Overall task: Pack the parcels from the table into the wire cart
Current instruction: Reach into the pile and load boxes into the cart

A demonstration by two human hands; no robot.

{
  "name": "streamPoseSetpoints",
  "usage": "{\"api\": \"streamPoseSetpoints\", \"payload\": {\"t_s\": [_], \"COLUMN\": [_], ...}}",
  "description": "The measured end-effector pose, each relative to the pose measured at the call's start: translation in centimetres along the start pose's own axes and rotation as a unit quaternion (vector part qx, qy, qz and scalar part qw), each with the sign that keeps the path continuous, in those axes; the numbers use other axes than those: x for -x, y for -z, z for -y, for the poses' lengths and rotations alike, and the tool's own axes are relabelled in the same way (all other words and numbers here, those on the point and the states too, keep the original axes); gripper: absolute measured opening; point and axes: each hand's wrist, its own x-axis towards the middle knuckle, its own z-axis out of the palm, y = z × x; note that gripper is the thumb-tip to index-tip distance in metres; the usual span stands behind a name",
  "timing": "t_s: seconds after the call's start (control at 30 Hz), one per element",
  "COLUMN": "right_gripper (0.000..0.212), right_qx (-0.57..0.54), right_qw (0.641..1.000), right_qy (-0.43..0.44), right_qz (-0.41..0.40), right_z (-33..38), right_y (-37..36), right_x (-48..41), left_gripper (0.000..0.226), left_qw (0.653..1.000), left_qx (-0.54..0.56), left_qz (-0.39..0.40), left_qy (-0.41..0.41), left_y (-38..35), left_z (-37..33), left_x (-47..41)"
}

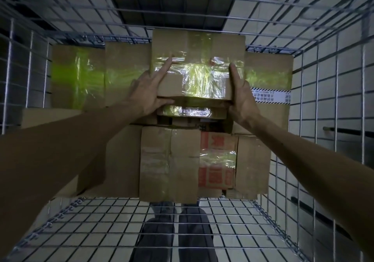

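Both hands hold one taped cardboard parcel [198, 69] inside the wire cart [315, 91], over the middle of the load and toward the far wall. It is a flat-topped rectangular carton of dull brown board. Glossy, wrinkled clear tape crosses it, with a yellow-green sheen where the bands meet.

The left hand [147, 95] clasps the parcel's near left corner, with two fingers stretched up its left edge and the thumb lying along the near lower edge. The right hand [242, 99] clamps the right side, thumb straight up on the top face and the other fingers hidden behind the carton. Whether the parcel already rests on the stack cannot be told.

Just under its near edge lies a thinner parcel [192, 111] wrapped in shiny film. Behind stand a carton with a broad green-yellow tape band [77, 77] and, at right, a carton with a black-and-white printed strip [269, 79]. Nearer are a plain carton with matte, creased tape [170, 164] and, touching it, a red-printed carton [217, 160].

The cart's walls are thin metal rods in a rectangular grid. Pale floor tiles [113, 221] show through the near mesh.
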Motion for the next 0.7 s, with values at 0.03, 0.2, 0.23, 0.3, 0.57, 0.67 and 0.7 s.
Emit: {"api": "streamPoseSetpoints", "payload": {"t_s": [0.03, 0.2, 0.23, 0.3, 0.57, 0.67, 0.7], "right_gripper": [0.116, 0.117, 0.118, 0.117, 0.098, 0.110, 0.112], "right_qx": [0.007, 0.065, 0.079, 0.096, 0.123, 0.123, 0.131], "right_qw": [1.000, 0.996, 0.995, 0.992, 0.988, 0.985, 0.983], "right_qy": [-0.006, -0.038, -0.046, -0.066, -0.085, -0.107, -0.108], "right_qz": [0.005, 0.040, 0.047, 0.047, 0.030, 0.062, 0.063], "right_z": [0.2, 1.4, 1.6, 1.9, 4.9, 8.5, 9.7], "right_y": [0.0, 1.4, 1.7, 2.1, 2.4, 4.6, 5.4], "right_x": [0.0, 0.3, 0.4, 0.5, 6.8, 11.4, 12.8], "left_gripper": [0.120, 0.116, 0.115, 0.112, 0.092, 0.085, 0.082], "left_qw": [1.000, 0.997, 0.996, 0.996, 0.994, 0.991, 0.990], "left_qx": [0.011, -0.008, -0.017, -0.024, -0.080, -0.098, -0.107], "left_qz": [0.006, 0.075, 0.083, 0.084, 0.075, 0.087, 0.085], "left_qy": [0.002, 0.020, 0.023, 0.023, 0.014, -0.010, -0.015], "left_y": [0.1, 1.9, 2.5, 3.4, 7.6, 10.4, 11.3], "left_z": [0.0, -0.4, -0.7, -1.4, -3.2, -4.4, -4.7], "left_x": [0.1, 0.1, 0.3, 0.9, 7.3, 11.4, 12.6]}}
